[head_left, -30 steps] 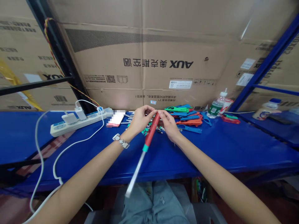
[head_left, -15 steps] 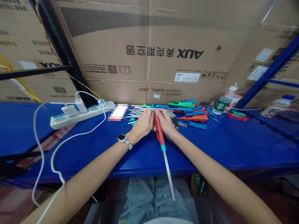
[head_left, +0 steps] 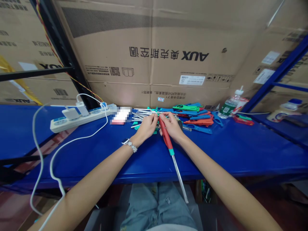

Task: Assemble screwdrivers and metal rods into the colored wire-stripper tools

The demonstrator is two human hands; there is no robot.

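Observation:
My right hand (head_left: 173, 127) is wrapped around the handle of a red long-nozzle lighter (head_left: 166, 135). The lighter has a teal collar, and its metal tube points down past the table edge, over my lap. Just left of the lighter's upper end, my left hand (head_left: 147, 126) has its fingers pinched together; what they hold, if anything, is too small to make out. Behind both hands lies a pile of metal tubes (head_left: 144, 112) with green parts. To the right are loose lighter shells in blue, red-orange (head_left: 201, 122) and green (head_left: 186, 107).
A white power strip (head_left: 81, 118) with plugged-in chargers lies at the left, its white cable (head_left: 79, 139) trailing off the front. A bottle with a green label (head_left: 227, 107) stands at the right. Behind the blue table (head_left: 216, 154) rises a large cardboard sheet (head_left: 108, 41).
My left hand has drawn slightly left, leaving a gap to the lighter. The lighter has tilted, its tube end swinging right.

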